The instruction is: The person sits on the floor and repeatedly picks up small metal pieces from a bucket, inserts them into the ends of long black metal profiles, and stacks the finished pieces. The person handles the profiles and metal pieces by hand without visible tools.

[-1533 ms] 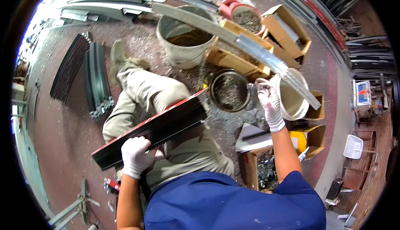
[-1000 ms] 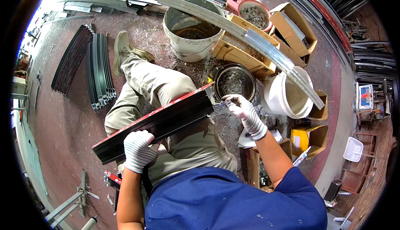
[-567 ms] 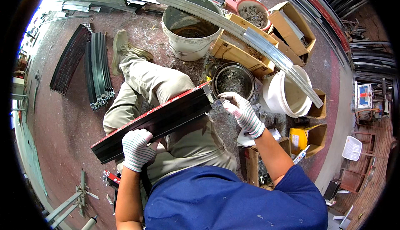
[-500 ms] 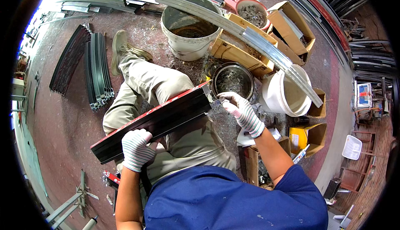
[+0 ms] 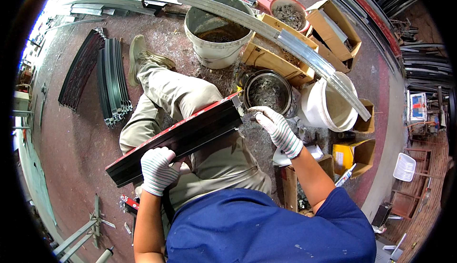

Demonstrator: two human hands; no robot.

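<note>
A black metal profile (image 5: 183, 141) with a red printed strip along its far edge lies slanted across my lap. My left hand (image 5: 160, 171), in a white striped glove, is closed around its near edge, toward the lower left end. Just off the profile's upper right end is my right hand (image 5: 280, 130), gloved alike, with thumb and fingers pinched together. Whatever those fingertips hold, if anything, is too small to name. Beyond them stands a round dark pot (image 5: 267, 93) with metal scraps in it.
Bundled black profiles (image 5: 113, 79) lie on the floor at left. A large white bucket (image 5: 216, 49), a wooden crate (image 5: 273, 58) and a tipped white bucket (image 5: 328, 102) stand ahead and right, with a long metal strip (image 5: 297, 46) across them. A yellow box (image 5: 345, 158) sits at right.
My right fingertips have shifted slightly at the profile's end, their pinch looking a little tighter. My left hand and the profile keep their places; the whole view has drifted slightly.
</note>
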